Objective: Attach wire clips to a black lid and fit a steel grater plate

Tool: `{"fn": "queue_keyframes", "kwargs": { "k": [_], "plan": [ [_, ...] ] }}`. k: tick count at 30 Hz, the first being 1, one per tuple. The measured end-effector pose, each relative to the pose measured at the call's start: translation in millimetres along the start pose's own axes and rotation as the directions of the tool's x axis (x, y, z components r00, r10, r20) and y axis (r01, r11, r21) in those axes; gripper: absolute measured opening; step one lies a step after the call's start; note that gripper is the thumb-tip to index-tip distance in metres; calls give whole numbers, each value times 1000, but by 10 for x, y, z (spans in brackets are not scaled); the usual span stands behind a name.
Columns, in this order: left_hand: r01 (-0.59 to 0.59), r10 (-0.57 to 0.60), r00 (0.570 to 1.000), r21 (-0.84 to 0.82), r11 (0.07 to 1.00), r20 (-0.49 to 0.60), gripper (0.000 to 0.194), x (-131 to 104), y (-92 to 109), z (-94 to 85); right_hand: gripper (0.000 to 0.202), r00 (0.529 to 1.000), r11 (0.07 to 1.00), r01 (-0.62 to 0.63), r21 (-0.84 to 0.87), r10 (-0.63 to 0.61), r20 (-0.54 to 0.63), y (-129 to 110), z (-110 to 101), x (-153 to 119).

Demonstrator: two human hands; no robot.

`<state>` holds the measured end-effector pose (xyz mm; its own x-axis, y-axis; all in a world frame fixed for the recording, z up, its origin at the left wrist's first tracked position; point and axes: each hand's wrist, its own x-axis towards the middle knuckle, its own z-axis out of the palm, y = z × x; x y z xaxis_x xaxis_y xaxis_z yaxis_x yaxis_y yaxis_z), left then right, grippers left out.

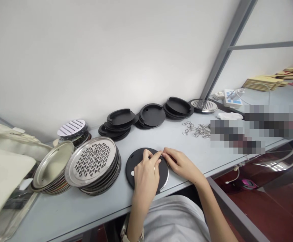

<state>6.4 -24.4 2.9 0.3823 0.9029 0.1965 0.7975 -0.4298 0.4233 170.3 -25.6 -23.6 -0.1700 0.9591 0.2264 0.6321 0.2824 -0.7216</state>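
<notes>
A black round plastic holder (140, 155) lies flat on the grey table in front of me, with a shiny metal rim (167, 179) showing along its right side. It has a white spot on its left part. My left hand (147, 174) rests on the holder with bent fingers, its index fingertip reaching the upper right edge. At that same edge my right hand (180, 163) has thumb and fingers pinched together, touching the left fingertip. Whatever small piece sits between the fingertips is too hidden to make out.
Left stand stacked metal grater discs (72, 171) and a tilted stack of round metal pieces (39, 174). Black round holders (152, 116) line the wall, with a perforated disc (204, 106) farther right. Bent wire pieces (202, 131) lie loose. A cream bag (7, 168) sits at the left edge.
</notes>
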Motion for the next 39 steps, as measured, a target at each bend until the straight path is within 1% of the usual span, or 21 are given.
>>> {"fn": "queue_keyframes", "kwargs": {
  "k": [6,12,18,25,32,39],
  "plan": [
    [7,-7,1000,-1,1000,6,33,4,5,1,27,1000,1000,-16,8,16,-14,8,2,1],
    [12,-12,1000,3,1000,8,30,11,4,-7,28,999,999,-31,20,32,-25,14,4,0],
    [9,-9,1000,11,1000,10,32,1,4,-12,29,999,999,-38,37,39,-27,7,7,8],
    [27,-27,999,23,999,27,32,13,10,-12,23,998,999,-35,33,37,-46,-12,7,-5],
    [23,-24,999,28,999,24,33,7,19,-16,28,998,999,-35,11,36,-57,-17,10,-9],
    [22,-24,999,34,999,32,35,14,22,-22,27,998,1000,-25,-1,25,-56,-12,14,-4]
  ]
}}
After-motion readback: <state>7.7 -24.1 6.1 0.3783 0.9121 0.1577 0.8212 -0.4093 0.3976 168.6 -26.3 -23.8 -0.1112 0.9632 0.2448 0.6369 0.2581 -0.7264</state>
